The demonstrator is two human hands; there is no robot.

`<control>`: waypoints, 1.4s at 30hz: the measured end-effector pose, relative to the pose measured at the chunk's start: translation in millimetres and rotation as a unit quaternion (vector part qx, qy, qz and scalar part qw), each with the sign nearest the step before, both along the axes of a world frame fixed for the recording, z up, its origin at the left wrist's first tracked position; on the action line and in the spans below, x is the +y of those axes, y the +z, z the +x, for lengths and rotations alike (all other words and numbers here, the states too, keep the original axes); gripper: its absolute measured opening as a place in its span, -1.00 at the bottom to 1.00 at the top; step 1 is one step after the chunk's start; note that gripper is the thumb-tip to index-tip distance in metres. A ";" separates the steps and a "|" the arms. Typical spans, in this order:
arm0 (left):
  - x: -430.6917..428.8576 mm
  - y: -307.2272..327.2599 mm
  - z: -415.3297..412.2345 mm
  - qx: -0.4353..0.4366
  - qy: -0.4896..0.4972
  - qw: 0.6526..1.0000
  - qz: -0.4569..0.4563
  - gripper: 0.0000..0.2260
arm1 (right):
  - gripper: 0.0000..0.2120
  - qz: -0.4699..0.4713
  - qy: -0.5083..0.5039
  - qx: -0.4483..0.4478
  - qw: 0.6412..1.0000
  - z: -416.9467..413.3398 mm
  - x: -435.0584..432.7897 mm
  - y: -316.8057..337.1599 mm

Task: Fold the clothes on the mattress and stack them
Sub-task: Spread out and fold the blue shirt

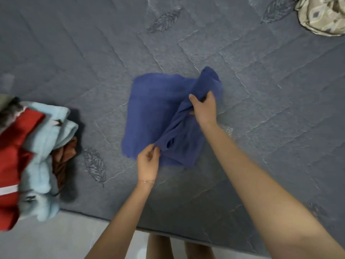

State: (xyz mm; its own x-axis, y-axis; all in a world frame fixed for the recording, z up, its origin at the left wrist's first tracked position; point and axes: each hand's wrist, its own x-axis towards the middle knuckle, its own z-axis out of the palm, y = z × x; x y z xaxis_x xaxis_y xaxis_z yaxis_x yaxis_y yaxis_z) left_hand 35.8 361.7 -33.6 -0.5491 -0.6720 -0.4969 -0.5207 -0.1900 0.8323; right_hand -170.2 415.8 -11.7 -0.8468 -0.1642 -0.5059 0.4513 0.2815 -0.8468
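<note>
A blue garment [149, 113] lies partly folded at the centre of a grey quilted mattress [93, 62]. The right hand [204, 110], toward 1 o'clock of the garment, grips a bunched ridge of its cloth and holds it raised. The left hand [148, 163], at the garment's 6 o'clock edge, pinches the near end of the same ridge. At 9 o'clock sits a stack of clothes [41, 165]: a red piece [13, 146] over pale blue ones, with brown cloth [63, 159] beneath. A patterned beige cloth [321, 15] lies crumpled at 1 o'clock, well apart. Pale floor [65, 236] shows toward 7 o'clock.
</note>
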 end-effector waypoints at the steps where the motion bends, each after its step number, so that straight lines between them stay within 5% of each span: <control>1: -10.0 -0.6 9.0 -0.010 0.029 1.000 0.007 -0.74 | -0.74 -0.025 0.027 -0.011 0.999 7.3 -15.9 1.6; 7: -44.8 -21.2 46.1 -0.118 0.107 0.986 0.057 -0.76 | -0.59 -0.036 0.246 -0.054 0.967 39.5 -66.6 -8.1; 12: -45.2 -29.2 50.5 -0.200 0.100 0.972 -0.072 -0.82 | -0.60 0.144 0.249 0.109 0.951 48.4 -24.5 -25.9; 15: -43.4 -23.4 39.9 -0.144 0.176 0.973 -0.050 -0.71 | -0.48 0.212 0.212 0.134 0.944 57.5 7.4 -33.4; 20: -55.4 -22.7 24.7 -0.094 0.199 0.975 0.035 -0.54 | -0.36 0.225 0.129 0.019 0.966 91.5 39.9 -41.5; 24: -59.2 -28.0 23.2 -0.110 0.113 0.985 0.063 -0.79 | -0.54 0.186 0.052 -0.065 0.979 116.0 45.7 -46.7; 30: -60.3 -22.9 34.6 -0.096 0.123 0.983 0.093 -0.96 | -0.70 0.199 0.114 -0.167 0.959 141.0 45.1 -56.0; 42: -41.3 4.4 78.6 -0.099 0.176 0.967 0.159 -0.77 | -0.75 0.120 0.068 -0.327 0.935 174.8 69.1 -23.0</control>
